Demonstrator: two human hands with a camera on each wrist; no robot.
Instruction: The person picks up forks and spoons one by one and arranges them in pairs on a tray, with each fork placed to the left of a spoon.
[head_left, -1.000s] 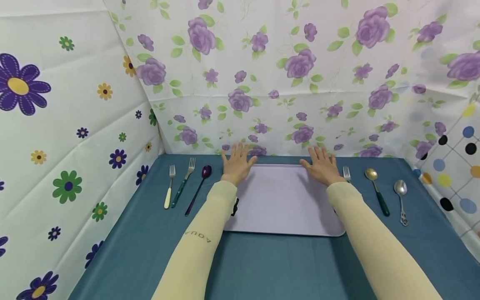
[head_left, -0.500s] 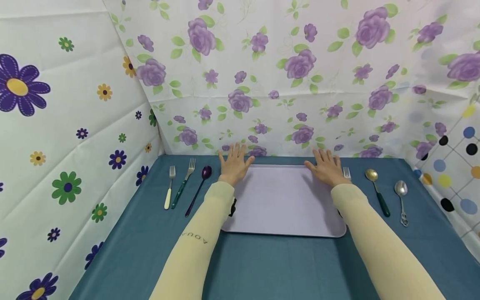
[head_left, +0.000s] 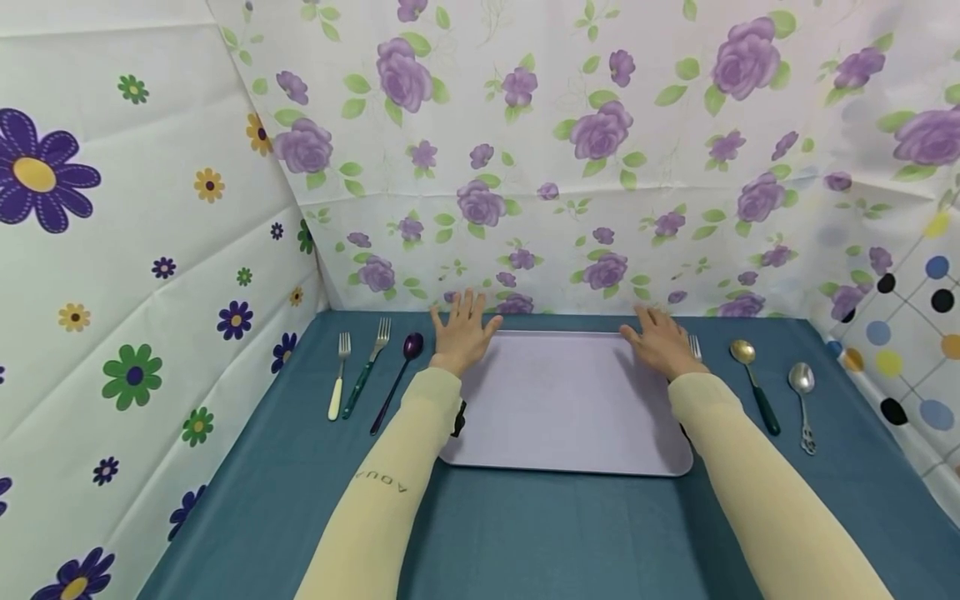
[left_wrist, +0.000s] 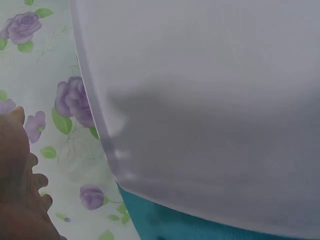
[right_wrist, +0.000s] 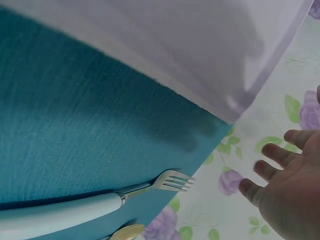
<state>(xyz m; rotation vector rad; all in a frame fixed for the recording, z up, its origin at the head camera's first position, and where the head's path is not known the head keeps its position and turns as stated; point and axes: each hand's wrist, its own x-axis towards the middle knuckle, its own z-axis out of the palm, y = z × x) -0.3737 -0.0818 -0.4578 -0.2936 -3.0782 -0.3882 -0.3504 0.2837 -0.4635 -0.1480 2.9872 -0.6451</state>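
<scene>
A pale lilac rectangular tray (head_left: 566, 400) lies on the teal cloth between both forearms. Over its far left corner my left hand (head_left: 461, 337) is held out with fingers spread, and it holds nothing. My right hand (head_left: 658, 343) reaches over the far right corner in the same way, fingers extended and nothing in them. In the left wrist view the left hand (left_wrist: 20, 175) shows apart from the tray's rim. A fork (right_wrist: 172, 181) with a white handle lies just right of the tray, partly hidden by the right sleeve in the head view.
Left of the tray lie a cream-handled fork (head_left: 340, 375), a green-handled fork (head_left: 367, 367) and a purple spoon (head_left: 397, 383). To the right are a gold spoon with a green handle (head_left: 753, 385) and a silver spoon (head_left: 802, 404). Flowered sheets (head_left: 555, 225) wall the table.
Both hands have drifted apart, the left one to the left and the right one to the right, and slightly nearer. The tray and cutlery stay put.
</scene>
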